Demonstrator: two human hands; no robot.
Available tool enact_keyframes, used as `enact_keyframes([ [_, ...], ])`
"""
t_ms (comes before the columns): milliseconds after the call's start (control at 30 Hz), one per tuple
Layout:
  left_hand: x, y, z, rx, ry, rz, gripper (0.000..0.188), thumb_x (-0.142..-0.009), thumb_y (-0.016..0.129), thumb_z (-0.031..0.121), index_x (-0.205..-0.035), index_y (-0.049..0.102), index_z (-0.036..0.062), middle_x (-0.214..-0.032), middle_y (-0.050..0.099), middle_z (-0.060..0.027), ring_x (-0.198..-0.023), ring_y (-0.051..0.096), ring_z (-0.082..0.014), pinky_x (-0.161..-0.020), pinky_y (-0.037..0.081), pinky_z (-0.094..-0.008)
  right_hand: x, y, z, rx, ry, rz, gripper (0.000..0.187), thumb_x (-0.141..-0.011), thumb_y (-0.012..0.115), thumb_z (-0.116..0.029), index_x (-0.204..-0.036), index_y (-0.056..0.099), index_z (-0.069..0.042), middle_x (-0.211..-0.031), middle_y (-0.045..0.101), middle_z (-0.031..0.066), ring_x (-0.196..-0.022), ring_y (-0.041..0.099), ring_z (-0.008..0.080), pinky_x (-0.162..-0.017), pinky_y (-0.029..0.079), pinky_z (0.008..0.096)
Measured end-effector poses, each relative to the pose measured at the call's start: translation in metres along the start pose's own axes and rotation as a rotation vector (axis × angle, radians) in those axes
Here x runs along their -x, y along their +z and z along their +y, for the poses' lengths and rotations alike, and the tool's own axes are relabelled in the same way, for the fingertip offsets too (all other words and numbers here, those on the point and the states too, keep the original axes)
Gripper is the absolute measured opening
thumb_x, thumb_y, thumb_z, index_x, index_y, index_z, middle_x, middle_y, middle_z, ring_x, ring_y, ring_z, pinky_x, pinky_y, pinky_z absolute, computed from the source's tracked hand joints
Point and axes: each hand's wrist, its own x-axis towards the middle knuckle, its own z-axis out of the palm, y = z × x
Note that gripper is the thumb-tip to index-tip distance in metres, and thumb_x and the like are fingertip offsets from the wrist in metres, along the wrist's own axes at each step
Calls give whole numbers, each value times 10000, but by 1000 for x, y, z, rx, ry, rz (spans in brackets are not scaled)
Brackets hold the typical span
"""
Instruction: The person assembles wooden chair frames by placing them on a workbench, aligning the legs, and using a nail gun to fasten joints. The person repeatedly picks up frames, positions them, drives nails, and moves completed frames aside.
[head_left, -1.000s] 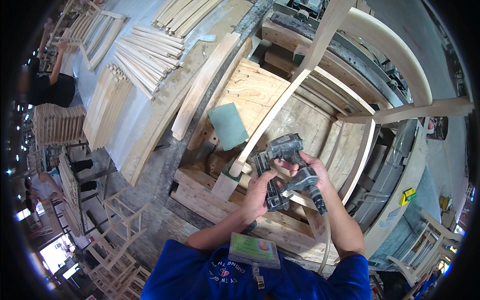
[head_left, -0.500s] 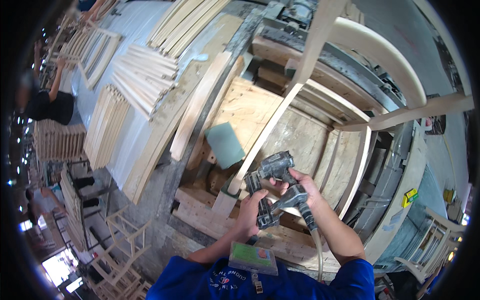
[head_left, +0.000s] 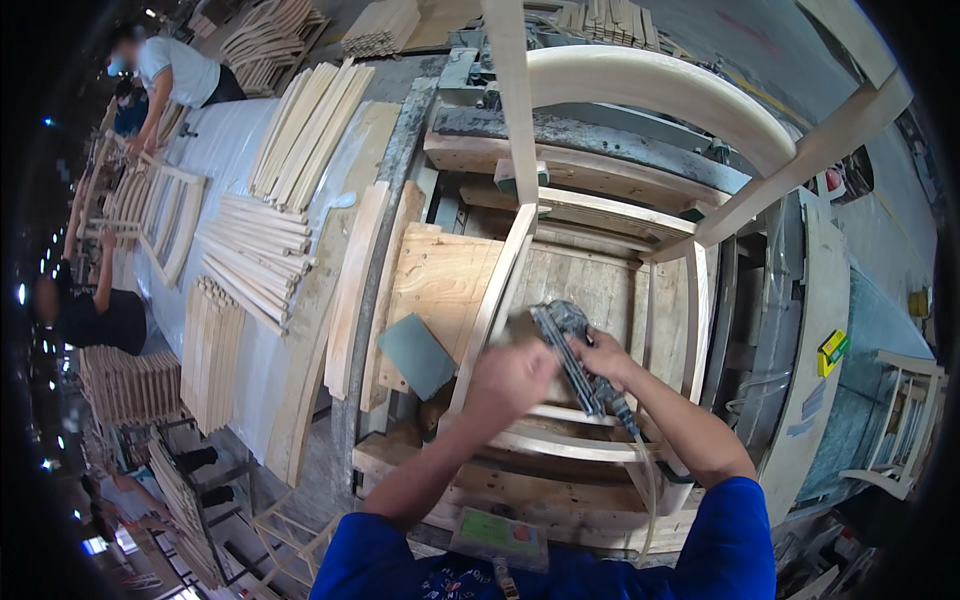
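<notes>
My right hand (head_left: 607, 362) is closed around the grip of a dark nail gun (head_left: 572, 350), held over the inside of a pale wooden chair frame (head_left: 697, 330). A light air hose (head_left: 652, 490) runs down from the nail gun toward my body. Just left of the tool is my left hand (head_left: 512, 378), smeared by motion, over the left rail of the frame. Its fingers are too blurred to show whether they hold anything. The frame's curved back rail (head_left: 660, 72) arches at the far side.
Wooden slats (head_left: 255, 250) lie in several piles on the table at left, beside a long board (head_left: 357, 290). A grey-green pad (head_left: 416, 356) rests on plywood. A yellow-green box (head_left: 832, 352) is at right. Co-workers (head_left: 185, 72) stand at the far left.
My left hand has come off the nail gun and is moving fast beside it. The nail gun has turned in my right hand. The view has shifted, showing more of the far left.
</notes>
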Motion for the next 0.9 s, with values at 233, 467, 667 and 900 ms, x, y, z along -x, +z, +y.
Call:
enact_keyframes([
  [233,-144,-34,-49,-559,239,760,431,-953,662,350,-1237,658,25,-1235,649,-201,-1328,497,-426,-1207,214,-661,-141,3,-7,-325,111,-43,564,-990,720,-389,-1136,650,151,-870,695,157,-681,700,239,-572,585,384],
  [467,-155,-25,-37,-570,135,546,356,-945,700,272,-1176,660,4,-1148,640,-186,-1289,515,-402,-1216,202,-645,-225,4,-7,-512,170,-79,507,-1017,679,-371,-1032,683,135,-850,731,201,-606,726,286,-496,578,403],
  [667,-157,-26,-38,-532,171,554,330,-947,708,269,-1131,663,-2,-1141,638,-183,-1273,519,-401,-1208,212,-647,-242,6,-13,-482,166,-66,389,-1016,639,-318,-968,702,63,-779,700,166,-561,681,260,-466,529,428],
  [900,-155,-27,-42,-520,180,566,321,-942,711,277,-1108,662,7,-1114,635,-173,-1245,529,-391,-1196,225,-640,-241,2,-9,-455,149,-107,397,-1023,637,-319,-989,703,71,-794,708,173,-562,681,264,-461,528,419],
])
